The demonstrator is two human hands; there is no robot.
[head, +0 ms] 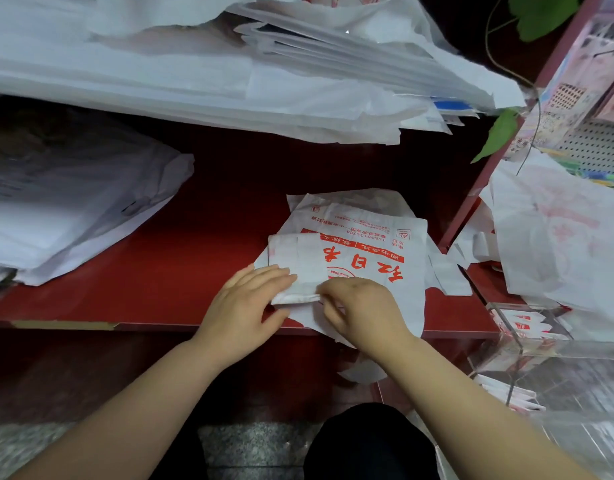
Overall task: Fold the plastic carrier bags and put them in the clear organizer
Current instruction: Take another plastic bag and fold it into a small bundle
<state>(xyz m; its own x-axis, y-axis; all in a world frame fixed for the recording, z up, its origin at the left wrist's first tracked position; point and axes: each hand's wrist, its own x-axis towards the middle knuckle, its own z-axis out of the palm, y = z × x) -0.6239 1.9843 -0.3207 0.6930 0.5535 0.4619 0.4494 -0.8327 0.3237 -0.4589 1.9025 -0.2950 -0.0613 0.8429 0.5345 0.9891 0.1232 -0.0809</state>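
On the red shelf (194, 237), clear organizer (572, 351) at its rt end, our part-folded carrier bag (368, 244) lies near the front edge; our left hand (245, 303) presses the fold w/ straight fingers, right hand (362, 310) pinches it.

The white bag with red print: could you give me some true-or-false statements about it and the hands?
1. The white bag with red print lies on the red shelf. True.
2. The left hand lifts the bag into the air. False: it rests flat on the bag's folded edge.
3. The clear organizer holds some folded bags. True.
4. The right hand is off the bag. False: its fingers pinch the fold.
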